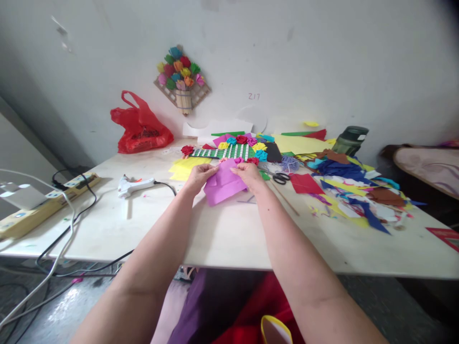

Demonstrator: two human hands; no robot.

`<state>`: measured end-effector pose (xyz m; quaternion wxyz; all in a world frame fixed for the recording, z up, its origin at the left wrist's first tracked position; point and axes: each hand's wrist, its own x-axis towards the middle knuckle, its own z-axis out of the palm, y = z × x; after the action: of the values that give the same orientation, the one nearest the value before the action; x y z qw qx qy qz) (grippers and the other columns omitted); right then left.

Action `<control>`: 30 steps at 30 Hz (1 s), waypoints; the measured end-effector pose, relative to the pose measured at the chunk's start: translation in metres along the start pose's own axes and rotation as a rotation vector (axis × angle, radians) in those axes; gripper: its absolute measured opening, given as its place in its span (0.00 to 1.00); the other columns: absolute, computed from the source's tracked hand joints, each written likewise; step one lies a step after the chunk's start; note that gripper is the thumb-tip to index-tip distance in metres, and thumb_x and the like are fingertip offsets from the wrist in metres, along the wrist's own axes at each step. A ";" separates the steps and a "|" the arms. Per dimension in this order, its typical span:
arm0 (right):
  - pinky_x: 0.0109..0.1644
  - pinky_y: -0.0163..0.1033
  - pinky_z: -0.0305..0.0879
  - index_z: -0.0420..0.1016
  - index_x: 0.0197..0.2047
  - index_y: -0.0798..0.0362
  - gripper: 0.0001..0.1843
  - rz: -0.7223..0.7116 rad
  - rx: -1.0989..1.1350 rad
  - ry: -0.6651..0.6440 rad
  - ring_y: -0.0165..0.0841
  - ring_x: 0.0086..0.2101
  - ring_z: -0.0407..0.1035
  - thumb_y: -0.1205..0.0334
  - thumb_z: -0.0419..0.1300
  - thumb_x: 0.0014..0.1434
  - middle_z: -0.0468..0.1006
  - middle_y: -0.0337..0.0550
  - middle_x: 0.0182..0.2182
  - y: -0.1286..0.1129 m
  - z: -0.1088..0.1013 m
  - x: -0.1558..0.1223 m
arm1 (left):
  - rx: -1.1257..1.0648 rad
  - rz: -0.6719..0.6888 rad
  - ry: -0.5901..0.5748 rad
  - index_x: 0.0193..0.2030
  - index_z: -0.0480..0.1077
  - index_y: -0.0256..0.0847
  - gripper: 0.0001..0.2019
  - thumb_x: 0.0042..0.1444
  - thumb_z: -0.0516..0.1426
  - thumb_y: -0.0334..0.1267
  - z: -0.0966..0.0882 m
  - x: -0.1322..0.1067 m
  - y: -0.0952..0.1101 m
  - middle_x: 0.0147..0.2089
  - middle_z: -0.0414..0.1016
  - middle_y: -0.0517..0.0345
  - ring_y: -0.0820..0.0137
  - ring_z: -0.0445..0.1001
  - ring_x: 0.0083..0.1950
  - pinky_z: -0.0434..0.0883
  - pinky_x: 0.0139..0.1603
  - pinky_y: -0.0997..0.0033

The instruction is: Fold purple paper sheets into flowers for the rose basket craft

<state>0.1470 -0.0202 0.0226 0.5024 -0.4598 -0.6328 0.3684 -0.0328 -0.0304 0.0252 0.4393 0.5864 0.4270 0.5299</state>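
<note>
Between my two hands is a sheet of purple paper (224,188), held above the table and slightly creased. My left hand (201,176) pinches its upper left edge, and my right hand (249,174) pinches its upper right edge. Just behind the sheet lies a green guitar-shaped craft (233,151) with white strips, ringed by paper roses in red, yellow, blue and pink. A pair of black-handled scissors (281,178) and a thin wooden stick (285,198) rest to the right of my right hand. Yellow paper (182,168) lies beyond my left hand.
A white glue gun (134,186) with a black cord and a power strip (53,200) are on the left. A red plastic bag (141,126) stands at the back. Paper scraps (358,184) are heaped on the right, near a dark green bottle (350,141). Cables hang over the front left edge.
</note>
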 end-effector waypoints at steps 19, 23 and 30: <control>0.28 0.32 0.53 0.66 0.19 0.55 0.13 -0.071 0.035 0.030 0.26 0.23 0.56 0.53 0.59 0.41 0.61 0.34 0.18 -0.006 0.004 -0.005 | -0.080 -0.016 -0.059 0.23 0.66 0.35 0.13 0.41 0.61 0.43 -0.007 0.005 -0.008 0.16 0.63 0.63 0.80 0.57 0.16 0.50 0.16 0.77; 0.28 0.33 0.55 0.67 0.18 0.55 0.12 -0.076 0.025 -0.003 0.27 0.23 0.57 0.55 0.60 0.41 0.62 0.34 0.18 -0.006 0.004 -0.005 | -0.073 0.003 -0.055 0.23 0.66 0.35 0.13 0.42 0.61 0.44 -0.007 0.006 -0.009 0.16 0.63 0.63 0.81 0.57 0.16 0.49 0.16 0.78; 0.30 0.34 0.59 0.72 0.22 0.55 0.09 -0.041 0.003 0.005 0.30 0.26 0.62 0.57 0.60 0.43 0.67 0.35 0.19 -0.003 0.005 -0.004 | -0.066 -0.003 -0.028 0.23 0.65 0.36 0.16 0.40 0.62 0.47 -0.005 0.005 -0.006 0.17 0.63 0.63 0.80 0.57 0.17 0.50 0.17 0.77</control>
<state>0.1420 -0.0252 0.0234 0.5123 -0.4469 -0.6403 0.3575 -0.0377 -0.0242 0.0206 0.4652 0.5782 0.4040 0.5349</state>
